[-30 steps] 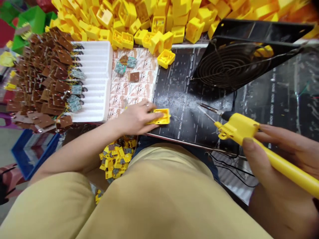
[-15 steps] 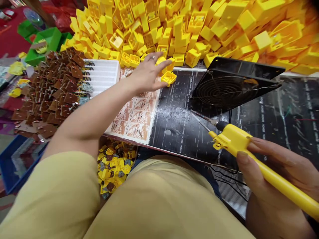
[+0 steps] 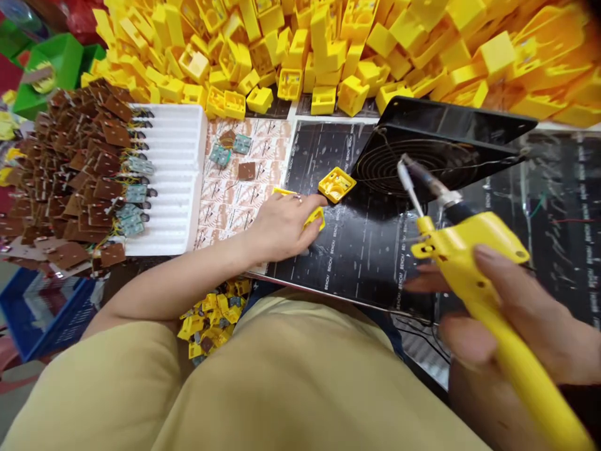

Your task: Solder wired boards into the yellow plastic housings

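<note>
My left hand (image 3: 282, 228) is over the front middle of the bench, its fingers closed around a yellow plastic housing (image 3: 317, 217), mostly hidden by the hand. Another yellow edge shows behind the fingers. Just beyond the fingertips a second yellow housing (image 3: 337, 185) lies with its hollow side up. My right hand (image 3: 530, 307), slightly blurred, grips a yellow soldering gun (image 3: 474, 250). Its metal tip and the thin feed tube beside it point up and left, in front of the black fan (image 3: 422, 163).
Yellow housings (image 3: 235, 56) are heaped along the back. At left, brown circuit boards with wires (image 3: 94, 169) lie piled on a white ribbed tray (image 3: 173, 175). Small boards (image 3: 246, 171) rest on the patterned sheet. Below the bench edge are more yellow parts (image 3: 216, 322) and a blue crate (image 3: 51, 319).
My left hand has come from the heap toward the front edge with yellow housings, one now lying on the black surface. My right hand has raised and turned the soldering gun.
</note>
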Available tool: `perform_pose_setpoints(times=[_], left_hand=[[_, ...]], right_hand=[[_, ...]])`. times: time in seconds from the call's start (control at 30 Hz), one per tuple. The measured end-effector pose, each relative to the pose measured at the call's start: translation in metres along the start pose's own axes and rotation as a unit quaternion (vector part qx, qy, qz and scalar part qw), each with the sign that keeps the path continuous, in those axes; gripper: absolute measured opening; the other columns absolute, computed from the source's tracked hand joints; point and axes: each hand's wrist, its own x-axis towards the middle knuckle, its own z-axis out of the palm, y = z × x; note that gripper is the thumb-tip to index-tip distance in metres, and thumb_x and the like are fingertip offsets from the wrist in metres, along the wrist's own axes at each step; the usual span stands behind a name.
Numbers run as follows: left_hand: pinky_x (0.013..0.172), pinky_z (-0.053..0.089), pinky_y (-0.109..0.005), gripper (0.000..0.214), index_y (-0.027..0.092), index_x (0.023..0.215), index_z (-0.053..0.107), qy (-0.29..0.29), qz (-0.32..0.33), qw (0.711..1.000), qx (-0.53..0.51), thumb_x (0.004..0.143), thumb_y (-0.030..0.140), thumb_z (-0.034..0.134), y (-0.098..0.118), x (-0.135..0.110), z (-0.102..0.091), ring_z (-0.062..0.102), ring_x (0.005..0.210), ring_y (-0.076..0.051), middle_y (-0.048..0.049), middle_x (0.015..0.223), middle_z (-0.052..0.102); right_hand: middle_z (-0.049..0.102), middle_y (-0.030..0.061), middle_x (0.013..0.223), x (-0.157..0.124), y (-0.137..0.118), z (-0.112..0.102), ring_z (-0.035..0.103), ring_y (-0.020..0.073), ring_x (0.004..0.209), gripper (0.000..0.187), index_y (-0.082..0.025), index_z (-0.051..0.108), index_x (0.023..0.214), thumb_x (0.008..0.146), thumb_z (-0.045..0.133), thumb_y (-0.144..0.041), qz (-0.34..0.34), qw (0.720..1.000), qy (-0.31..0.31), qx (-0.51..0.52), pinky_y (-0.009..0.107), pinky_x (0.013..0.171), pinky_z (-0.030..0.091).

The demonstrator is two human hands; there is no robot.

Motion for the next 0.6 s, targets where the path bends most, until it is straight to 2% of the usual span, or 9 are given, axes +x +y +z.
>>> perform_pose_setpoints(times=[0.03, 0.07, 0.1, 0.17, 0.3, 0.37, 0.43, 0.5, 0.6], left_hand=[[0.100, 0.046, -0.047, 0.047, 0.015, 0.128, 0.064, 0.026, 0.006, 0.999, -0.023, 0.103, 0.039, 0.033, -0.004, -0.010, 0.004, 0.067, 0.102, -0.027, -0.0118, 0.108, 0.076], [0.105, 0.043, -0.048, 0.046, 0.015, 0.126, 0.064, 0.054, 0.005, 0.998, -0.039, 0.103, 0.040, 0.033, -0.012, -0.018, 0.008, 0.066, 0.107, -0.027, -0.0120, 0.113, 0.076], [0.108, 0.041, -0.049, 0.045, 0.016, 0.124, 0.065, 0.081, -0.001, 0.996, -0.046, 0.103, 0.042, 0.034, -0.020, -0.024, 0.011, 0.064, 0.113, -0.028, -0.0125, 0.118, 0.074], [0.110, 0.039, -0.049, 0.041, 0.018, 0.116, 0.067, 0.120, -0.020, 0.992, -0.037, 0.102, 0.044, 0.038, -0.035, -0.035, 0.016, 0.059, 0.123, -0.029, -0.0129, 0.126, 0.070], [0.109, 0.040, -0.050, 0.030, 0.022, 0.104, 0.065, 0.160, -0.041, 0.986, -0.017, 0.100, 0.042, 0.042, -0.044, -0.050, 0.013, 0.060, 0.120, -0.028, -0.0093, 0.120, 0.072], [0.102, 0.044, -0.047, 0.029, 0.022, 0.102, 0.064, 0.188, -0.050, 0.980, -0.032, 0.100, 0.039, 0.040, -0.043, -0.055, 0.007, 0.063, 0.110, -0.026, -0.0082, 0.110, 0.073], [0.095, 0.047, -0.044, 0.031, 0.022, 0.106, 0.065, 0.196, -0.074, 0.977, -0.041, 0.099, 0.037, 0.039, -0.046, -0.062, 0.001, 0.065, 0.101, -0.025, -0.0076, 0.106, 0.074], [0.091, 0.049, -0.044, 0.034, 0.021, 0.112, 0.066, 0.165, -0.105, 0.981, -0.017, 0.098, 0.035, 0.039, -0.053, -0.070, 0.000, 0.066, 0.095, -0.026, -0.0081, 0.104, 0.075], [0.091, 0.050, -0.049, 0.040, 0.017, 0.114, 0.070, 0.115, -0.119, 0.984, 0.060, 0.099, 0.038, 0.039, -0.065, -0.085, 0.007, 0.065, 0.100, -0.032, -0.0130, 0.103, 0.075]], right_hand=[[0.074, 0.0026, 0.083, 0.008, -0.003, 0.003, 0.072, 0.0253, 0.065, 0.049, -0.039, 0.047, 0.154, 0.105, 0.050, -0.046, -0.028, 0.999, 0.012, 0.016, 0.040, 0.061, 0.062], [0.071, -0.0021, 0.073, 0.014, -0.003, 0.006, 0.069, 0.0191, 0.057, 0.050, -0.036, 0.047, 0.154, 0.105, 0.055, -0.034, -0.112, 0.993, -0.041, 0.010, 0.030, 0.058, 0.060], [0.070, -0.0043, 0.070, 0.020, -0.002, 0.011, 0.066, 0.0159, 0.054, 0.048, -0.033, 0.051, 0.150, 0.103, 0.059, -0.025, -0.162, 0.986, -0.029, -0.019, 0.026, 0.057, 0.057], [0.074, -0.0032, 0.080, 0.029, 0.006, 0.021, 0.070, 0.0135, 0.062, 0.042, -0.030, 0.059, 0.137, 0.098, 0.063, -0.013, -0.219, 0.974, -0.048, -0.047, 0.021, 0.061, 0.056], [0.076, 0.0062, 0.108, 0.058, 0.023, 0.049, 0.073, 0.0236, 0.107, 0.025, -0.026, 0.067, 0.117, 0.099, 0.057, -0.012, -0.249, 0.960, -0.094, -0.084, 0.033, 0.087, 0.062], [0.072, 0.0113, 0.122, 0.081, 0.027, 0.066, 0.067, 0.0280, 0.122, 0.031, -0.023, 0.067, 0.117, 0.103, 0.042, -0.012, -0.286, 0.938, -0.155, -0.117, 0.048, 0.104, 0.057], [0.067, 0.0161, 0.130, 0.104, 0.030, 0.081, 0.060, 0.0308, 0.131, 0.035, -0.019, 0.066, 0.117, 0.105, 0.034, -0.013, -0.306, 0.911, -0.222, -0.164, 0.053, 0.109, 0.051], [0.067, 0.0175, 0.128, 0.123, 0.031, 0.092, 0.061, 0.0305, 0.127, 0.035, -0.017, 0.065, 0.119, 0.104, 0.034, -0.013, -0.306, 0.901, -0.247, -0.184, 0.050, 0.106, 0.052], [0.069, 0.0122, 0.104, 0.136, 0.027, 0.099, 0.067, 0.0274, 0.098, 0.028, -0.021, 0.066, 0.112, 0.101, 0.041, -0.013, -0.304, 0.892, -0.267, -0.202, 0.043, 0.086, 0.055]])
